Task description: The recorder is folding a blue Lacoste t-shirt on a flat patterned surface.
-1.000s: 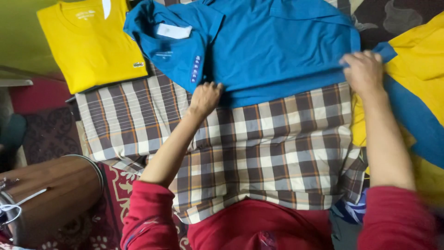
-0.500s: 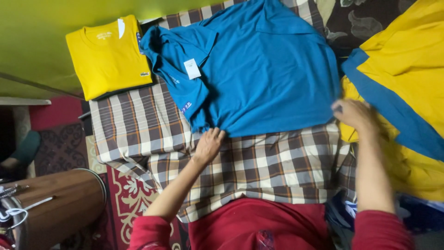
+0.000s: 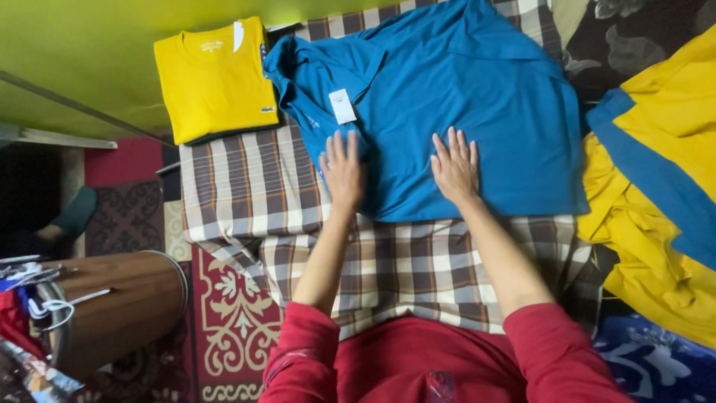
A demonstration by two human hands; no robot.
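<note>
While the blue shirt (image 3: 462,97) lies spread on the checked cloth (image 3: 253,186), the left hand (image 3: 341,170) and right hand (image 3: 455,166) press flat on it, fingers released, grasping nothing; a folded yellow shirt (image 3: 212,78) lies just beside.

**Both palms flat on the spread shirt**

The blue polo shirt (image 3: 477,97) lies on the brown-and-white checked cloth (image 3: 246,194), left hand (image 3: 341,172) and right hand (image 3: 455,168) resting on it. The folded yellow T-shirt (image 3: 212,78) sits left; the crumpled yellow-and-blue garment (image 3: 656,194) right.
</note>
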